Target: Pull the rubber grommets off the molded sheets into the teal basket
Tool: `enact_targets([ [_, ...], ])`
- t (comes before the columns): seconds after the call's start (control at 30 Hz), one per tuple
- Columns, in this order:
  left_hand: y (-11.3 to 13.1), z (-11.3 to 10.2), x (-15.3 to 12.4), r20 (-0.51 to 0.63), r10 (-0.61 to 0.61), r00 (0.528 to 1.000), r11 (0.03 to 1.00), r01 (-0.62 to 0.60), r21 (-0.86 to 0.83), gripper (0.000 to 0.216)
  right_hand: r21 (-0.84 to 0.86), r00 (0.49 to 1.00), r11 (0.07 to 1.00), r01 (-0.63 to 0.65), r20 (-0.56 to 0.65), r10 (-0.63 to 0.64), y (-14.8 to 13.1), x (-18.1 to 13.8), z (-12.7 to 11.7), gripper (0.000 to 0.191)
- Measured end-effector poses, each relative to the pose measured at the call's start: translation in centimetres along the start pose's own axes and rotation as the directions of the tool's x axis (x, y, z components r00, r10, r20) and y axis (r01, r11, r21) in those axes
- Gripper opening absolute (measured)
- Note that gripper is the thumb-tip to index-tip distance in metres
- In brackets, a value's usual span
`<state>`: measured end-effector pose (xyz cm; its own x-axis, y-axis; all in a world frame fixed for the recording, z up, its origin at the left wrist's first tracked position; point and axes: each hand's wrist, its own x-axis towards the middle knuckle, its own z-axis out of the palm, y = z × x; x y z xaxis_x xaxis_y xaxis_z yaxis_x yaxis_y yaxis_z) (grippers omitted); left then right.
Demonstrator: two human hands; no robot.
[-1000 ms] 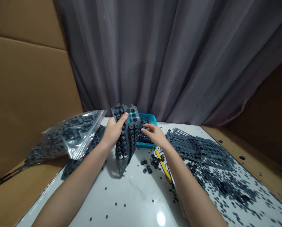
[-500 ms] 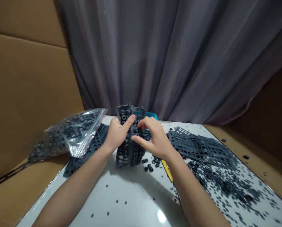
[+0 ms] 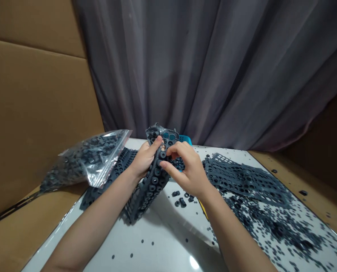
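Swung leftward at its base: dark-grey perforated rubbery sheet (image 3: 154,185), clamped by left hand (image 3: 144,158); right hand (image 3: 189,168) touching, grip indiscernible.

A grey curtain (image 3: 168,68) hangs in folds behind the glossy white bench (image 3: 162,234), a creased cardboard panel (image 3: 38,98) bounds the left side, and a bright light reflection (image 3: 194,262) marks the near surface.

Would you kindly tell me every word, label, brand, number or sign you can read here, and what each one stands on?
There are none: no legible lettering, number or sign shows on the clear bag, the dark sheet in the left hand, the blue basket, the cardboard panel or the curtain.
The yellow object is mostly hidden, so any marking there cannot be told.
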<state>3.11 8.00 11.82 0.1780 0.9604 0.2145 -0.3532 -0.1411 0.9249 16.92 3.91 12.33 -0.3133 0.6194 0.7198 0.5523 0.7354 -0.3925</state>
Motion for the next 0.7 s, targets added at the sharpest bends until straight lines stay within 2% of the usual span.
enact_targets([
  [0.1,0.5,-0.2,-0.4,0.056,0.144,0.988,0.956,-0.154,0.251,0.038,-0.147,0.994,0.988,-0.051,0.086,0.064,-0.2,-0.1,-0.2,0.02],
  [0.17,1.0,-0.3,-0.9,0.148,0.254,0.956,0.839,-0.294,0.458,0.031,-0.241,0.981,0.968,-0.062,0.166,0.104,-0.3,-0.1,-0.3,0.021],
  [0.23,1.4,-0.2,-1.4,0.234,0.325,0.916,0.681,-0.398,0.614,0.026,-0.297,0.964,0.953,-0.062,0.229,0.133,-0.3,-0.2,-0.3,0.021],
  [0.3,1.8,-0.2,-1.7,0.287,0.345,0.894,0.557,-0.441,0.704,0.025,-0.314,0.949,0.947,-0.063,0.273,0.154,-0.1,-0.1,-0.3,0.022],
  [0.37,1.8,-0.1,-1.9,0.303,0.341,0.89,0.499,-0.445,0.743,0.027,-0.287,0.941,0.956,-0.063,0.301,0.153,0.1,-0.1,-0.4,0.023],
  [0.43,1.7,-0.1,-1.8,0.276,0.357,0.892,0.497,-0.432,0.753,0.029,-0.216,0.937,0.975,-0.056,0.324,0.126,0.2,0.1,-0.5,0.02],
  [0.53,1.5,-0.3,-1.6,0.201,0.376,0.905,0.554,-0.393,0.734,0.032,-0.107,0.94,0.993,-0.045,0.331,0.078,0.4,0.2,-0.8,0.02],
  [0.63,1.5,-0.4,-1.4,0.173,0.321,0.931,0.617,-0.344,0.707,0.037,-0.047,0.95,0.998,-0.034,0.309,0.046,0.5,0.1,-1.1,0.027],
  [0.7,1.5,-0.6,-1.3,0.203,0.25,0.947,0.655,-0.32,0.684,0.04,-0.003,0.951,1.0,-0.018,0.308,0.019,0.7,0.0,-1.2,0.026],
])
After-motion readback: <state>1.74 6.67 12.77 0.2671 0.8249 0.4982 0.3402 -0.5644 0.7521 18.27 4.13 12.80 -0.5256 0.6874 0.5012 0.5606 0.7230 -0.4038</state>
